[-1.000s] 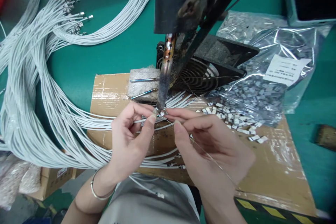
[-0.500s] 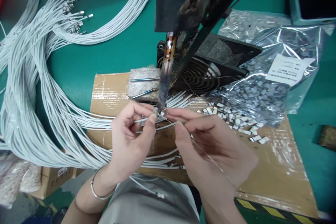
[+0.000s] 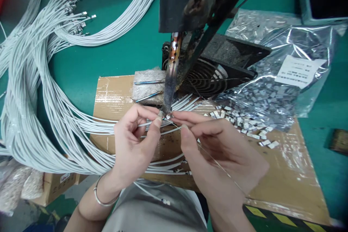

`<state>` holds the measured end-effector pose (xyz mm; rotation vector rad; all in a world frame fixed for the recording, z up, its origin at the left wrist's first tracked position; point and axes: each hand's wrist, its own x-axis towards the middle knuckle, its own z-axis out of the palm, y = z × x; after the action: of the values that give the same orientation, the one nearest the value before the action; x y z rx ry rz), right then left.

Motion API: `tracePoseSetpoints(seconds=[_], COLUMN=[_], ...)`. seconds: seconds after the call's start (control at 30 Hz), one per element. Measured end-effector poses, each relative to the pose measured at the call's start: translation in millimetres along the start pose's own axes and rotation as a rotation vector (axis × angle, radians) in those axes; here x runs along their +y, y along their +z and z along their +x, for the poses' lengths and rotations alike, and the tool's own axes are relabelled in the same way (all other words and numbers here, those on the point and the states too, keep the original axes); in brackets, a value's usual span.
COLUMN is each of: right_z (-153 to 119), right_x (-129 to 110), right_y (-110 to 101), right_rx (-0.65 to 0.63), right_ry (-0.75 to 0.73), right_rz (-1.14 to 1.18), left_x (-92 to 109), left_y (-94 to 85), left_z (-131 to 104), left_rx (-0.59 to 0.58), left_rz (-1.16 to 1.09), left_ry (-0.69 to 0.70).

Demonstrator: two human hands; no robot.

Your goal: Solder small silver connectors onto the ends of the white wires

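Observation:
My left hand (image 3: pixel 137 141) is closed in a pinch on the end of a white wire, mostly covered by thumb and forefinger. A tiny pale metallic piece (image 3: pixel 168 117) shows at its fingertips, directly below the tip of an upright soldering iron (image 3: pixel 171 76). From the right, my right hand (image 3: pixel 217 148) pinches a thin strand of solder wire (image 3: pixel 221 168). The strand's front end reaches the spot under the iron tip, and its tail runs down across the palm. Whether iron and piece touch is too small to tell.
White wire bundles (image 3: pixel 24 116) fill the left. Behind the iron sits a black fan (image 3: pixel 209 79), beside a wrapped block (image 3: pixel 148 90) with two metal rods. Small pale parts (image 3: pixel 252 127) lie loose on the cardboard (image 3: pixel 285 181), near a plastic bag (image 3: pixel 312 47) of similar parts.
Both hands keep the same pinch under the iron tip, with only a very slight shift. The view has moved a little; nothing was let go.

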<state>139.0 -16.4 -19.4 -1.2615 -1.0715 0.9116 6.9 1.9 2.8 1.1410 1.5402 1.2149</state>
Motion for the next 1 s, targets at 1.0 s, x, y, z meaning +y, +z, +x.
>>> tracePoseSetpoints(seconds=[1.0], right_z=[0.6], right_x=[-3.1], right_y=[1.3], right_rx=[0.010], right_ry=[-0.006], right_rz=[-0.030], left_x=[0.5], left_y=[0.8], left_z=[-0.3], left_rx=[-0.001], left_rz=[-0.017], left_ry=[0.002])
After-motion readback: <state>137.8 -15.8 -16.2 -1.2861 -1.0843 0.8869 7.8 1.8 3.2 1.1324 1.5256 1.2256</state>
